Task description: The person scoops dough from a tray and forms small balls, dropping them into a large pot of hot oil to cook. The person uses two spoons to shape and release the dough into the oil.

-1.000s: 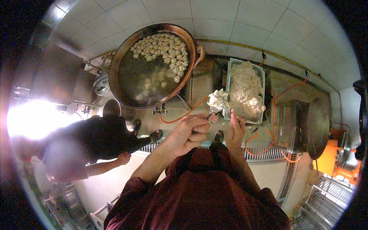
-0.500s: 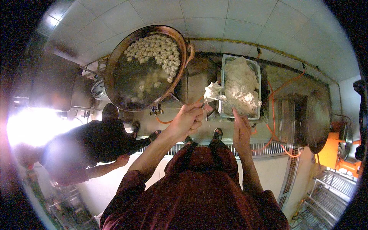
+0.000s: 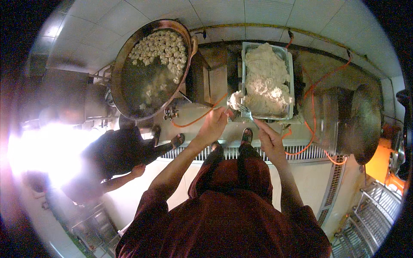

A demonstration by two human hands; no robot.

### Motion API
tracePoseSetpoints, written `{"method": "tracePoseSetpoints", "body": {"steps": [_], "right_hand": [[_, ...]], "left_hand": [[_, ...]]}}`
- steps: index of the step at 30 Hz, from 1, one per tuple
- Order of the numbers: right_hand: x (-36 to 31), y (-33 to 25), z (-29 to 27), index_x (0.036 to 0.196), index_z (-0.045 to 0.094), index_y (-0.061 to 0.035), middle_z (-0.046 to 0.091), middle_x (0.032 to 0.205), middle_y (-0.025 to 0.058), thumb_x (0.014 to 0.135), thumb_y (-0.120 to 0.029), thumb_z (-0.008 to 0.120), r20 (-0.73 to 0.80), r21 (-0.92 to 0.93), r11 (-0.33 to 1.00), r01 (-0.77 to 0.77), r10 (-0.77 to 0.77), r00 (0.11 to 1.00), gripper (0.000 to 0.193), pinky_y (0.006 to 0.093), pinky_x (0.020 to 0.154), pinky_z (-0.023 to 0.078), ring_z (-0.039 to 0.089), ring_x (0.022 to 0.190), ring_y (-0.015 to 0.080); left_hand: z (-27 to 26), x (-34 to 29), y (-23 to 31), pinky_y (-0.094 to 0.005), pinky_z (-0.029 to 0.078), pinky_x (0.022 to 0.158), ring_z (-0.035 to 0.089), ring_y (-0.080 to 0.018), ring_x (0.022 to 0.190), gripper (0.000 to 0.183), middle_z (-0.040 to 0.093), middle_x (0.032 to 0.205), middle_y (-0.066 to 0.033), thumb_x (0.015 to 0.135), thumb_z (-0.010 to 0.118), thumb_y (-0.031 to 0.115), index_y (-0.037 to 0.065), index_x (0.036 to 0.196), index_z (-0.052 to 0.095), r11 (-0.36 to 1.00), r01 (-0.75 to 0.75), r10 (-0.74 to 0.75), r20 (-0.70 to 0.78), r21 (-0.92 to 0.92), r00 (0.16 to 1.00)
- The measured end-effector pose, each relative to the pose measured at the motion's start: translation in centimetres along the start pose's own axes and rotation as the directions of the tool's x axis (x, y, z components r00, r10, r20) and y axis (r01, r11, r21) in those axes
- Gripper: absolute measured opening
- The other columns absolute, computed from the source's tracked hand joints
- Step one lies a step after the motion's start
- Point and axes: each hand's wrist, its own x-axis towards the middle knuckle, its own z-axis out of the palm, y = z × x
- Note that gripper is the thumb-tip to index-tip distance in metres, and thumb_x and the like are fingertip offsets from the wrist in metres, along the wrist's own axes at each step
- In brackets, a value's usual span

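Note:
My left hand (image 3: pixel 214 124) is closed around the handle of a utensil that looks like a spoon, mostly hidden by my fingers and the paste. A lump of pale, sticky paste (image 3: pixel 235 100) sits on its end, just left of the tray. My right hand (image 3: pixel 272 139) grips a metal fork (image 3: pixel 247 112), its tines up against the lump's right side. Beyond my hands stands a rectangular tray (image 3: pixel 244 71) heaped with more of the pale paste (image 3: pixel 264 64). At the left, a large round pan (image 3: pixel 115 92) holds dark liquid with many pale balls (image 3: pixel 159 49) floating in it.
Orange hoses (image 3: pixel 312 99) run beside the tray and under the pan. A large dark wok (image 3: pixel 365 124) stands at the right. Another person (image 3: pixel 124 155) is at my left, below the pan. A floor grate (image 3: pixel 292 154) crosses near my feet, and a metal rack (image 3: pixel 365 215) stands lower right.
The fork has come left off the tray's near edge to the lump on the left-hand utensil. My right hand has shifted slightly with it. The whole view has tilted a little.

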Motion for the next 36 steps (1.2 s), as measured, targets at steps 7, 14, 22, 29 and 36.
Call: {"method": "tracePoseSetpoints", "body": {"steps": [7,14,22,29,36], "right_hand": [[-0.6,3.5,-5.2,0.147,0.059,-0.0060,0.053,0.089,-0.0015,0.110,-0.010,0.046,-0.123,-0.139,0.990,-0.003,-0.015,0.992,0.039,0.0248,0.059,0.042,0.050,0.070,0.0066],[1.5,26.5,-9.6,0.153,0.053,-0.0117,0.065,0.112,0.0248,0.104,-0.002,0.048,-0.319,-0.608,0.768,-0.199,-0.007,0.948,0.050,0.0498,0.096,0.050,0.064,0.107,0.0407],[-1.7,37.5,-8.6,0.156,0.049,-0.0161,0.059,0.105,0.0242,0.097,0.002,0.053,-0.434,-0.456,0.829,-0.323,0.110,0.894,0.062,0.0512,0.091,0.050,0.060,0.102,0.0440],[-1.2,40.0,-11.9,0.144,0.058,-0.0114,0.064,0.096,0.0213,0.103,-0.010,0.056,-0.461,-0.686,0.670,-0.284,-0.098,0.882,0.042,0.0483,0.076,0.055,0.065,0.081,0.0387],[-2.1,43.9,-17.3,0.131,0.066,-0.0097,0.049,0.070,-0.0044,0.103,-0.026,0.065,-0.154,0.255,0.853,-0.455,0.500,0.852,0.032,0.0260,0.047,0.039,0.048,0.060,0.0054]], "left_hand": [[1.9,0.5,0.2,-0.0256,0.024,0.040,0.032,-0.0037,0.046,0.027,0.038,0.066,0.0072,0.108,0.042,0.017,0.004,0.117,0.064,0.857,0.346,-0.352,0.055,-0.382,0.934],[4.6,0.8,1.5,-0.0236,0.022,0.042,0.029,-0.0029,0.048,0.027,0.036,0.066,0.0074,0.108,0.047,0.020,0.005,0.123,0.064,0.754,0.443,-0.403,0.192,-0.485,0.895],[5.4,-1.1,3.8,-0.0225,0.018,0.042,0.025,-0.0025,0.049,0.028,0.034,0.065,0.0073,0.107,0.045,0.016,0.005,0.125,0.064,0.682,0.602,-0.587,0.179,-0.416,0.789],[3.9,-1.5,3.8,-0.0223,0.017,0.042,0.026,-0.0021,0.050,0.028,0.033,0.065,0.0075,0.105,0.047,0.013,0.004,0.125,0.063,0.679,0.575,-0.585,0.137,-0.456,0.800],[3.6,-1.9,4.2,-0.0225,0.017,0.041,0.027,-0.0026,0.050,0.028,0.034,0.066,0.0073,0.105,0.047,0.013,0.003,0.124,0.064,0.644,0.580,-0.603,0.136,-0.499,0.786]]}}
